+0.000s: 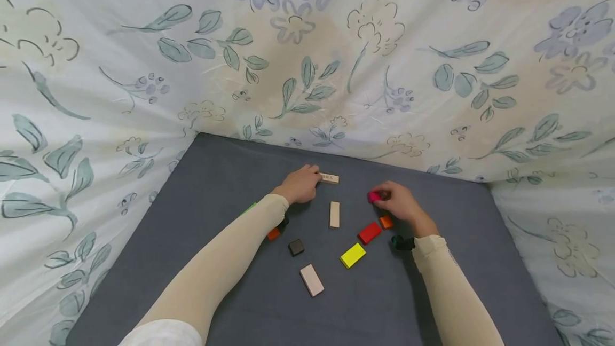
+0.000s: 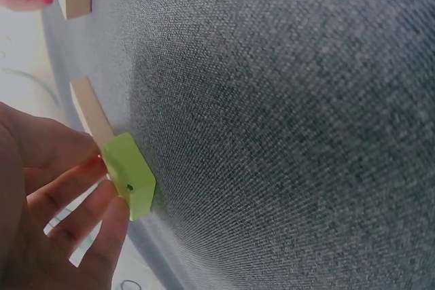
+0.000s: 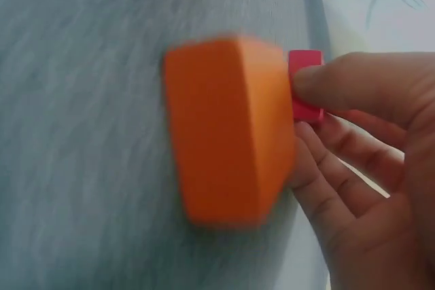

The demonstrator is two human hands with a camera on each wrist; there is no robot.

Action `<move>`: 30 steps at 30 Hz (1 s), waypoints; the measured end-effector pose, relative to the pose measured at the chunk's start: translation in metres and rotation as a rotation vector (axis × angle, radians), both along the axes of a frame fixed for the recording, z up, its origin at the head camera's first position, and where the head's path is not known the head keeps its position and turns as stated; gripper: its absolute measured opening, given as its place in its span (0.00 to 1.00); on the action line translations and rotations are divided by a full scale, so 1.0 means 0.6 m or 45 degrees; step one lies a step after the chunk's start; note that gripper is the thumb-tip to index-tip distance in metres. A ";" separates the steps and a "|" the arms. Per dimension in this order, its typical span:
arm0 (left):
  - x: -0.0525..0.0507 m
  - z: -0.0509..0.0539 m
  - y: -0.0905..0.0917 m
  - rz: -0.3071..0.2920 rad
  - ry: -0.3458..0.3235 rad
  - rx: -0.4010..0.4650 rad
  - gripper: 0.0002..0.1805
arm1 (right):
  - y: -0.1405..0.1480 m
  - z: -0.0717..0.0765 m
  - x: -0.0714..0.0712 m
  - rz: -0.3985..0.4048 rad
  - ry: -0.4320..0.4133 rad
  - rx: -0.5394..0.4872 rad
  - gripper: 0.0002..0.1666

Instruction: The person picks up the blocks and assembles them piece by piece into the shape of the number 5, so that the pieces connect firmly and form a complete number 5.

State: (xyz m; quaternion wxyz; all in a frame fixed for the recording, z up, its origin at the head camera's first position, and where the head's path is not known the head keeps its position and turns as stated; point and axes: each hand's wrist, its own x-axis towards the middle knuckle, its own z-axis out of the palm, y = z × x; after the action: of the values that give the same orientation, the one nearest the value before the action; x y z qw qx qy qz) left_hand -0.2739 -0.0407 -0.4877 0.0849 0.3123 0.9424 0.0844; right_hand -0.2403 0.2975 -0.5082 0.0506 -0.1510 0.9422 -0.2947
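My left hand [image 1: 300, 185] is at the back of the grey cloth, beside a pale wooden block with printed marks [image 1: 329, 178]. In the left wrist view, its thumb and fingers pinch a lime-green block [image 2: 130, 174], which lies against the end of a wooden block [image 2: 92, 109]; the head view hides the green block behind the hand. Farther right, my right hand [image 1: 400, 202] pinches a pink-red block [image 1: 373, 197] between thumb and fingers. An orange block [image 3: 228, 134] stands close to that hand in the right wrist view.
Between the arms lie an upright-pointing wooden block [image 1: 334, 214], a red block [image 1: 369, 233], a yellow block [image 1: 353, 256], a dark block [image 1: 296, 248] and a pale pinkish block [image 1: 312, 280]. Another orange block [image 1: 274, 234] is beside the left forearm. Floral fabric [image 1: 307, 57] rises behind.
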 end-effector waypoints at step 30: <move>-0.007 0.005 0.011 0.042 -0.013 0.011 0.21 | -0.141 0.013 -0.108 -0.026 -0.081 0.096 0.20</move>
State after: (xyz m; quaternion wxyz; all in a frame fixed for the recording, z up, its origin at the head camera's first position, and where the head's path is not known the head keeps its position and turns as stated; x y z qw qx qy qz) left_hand -0.2782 -0.0340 -0.4846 0.0869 0.2965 0.9467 0.0913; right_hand -0.3053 0.2131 -0.5006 0.0830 -0.1300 0.9521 -0.2642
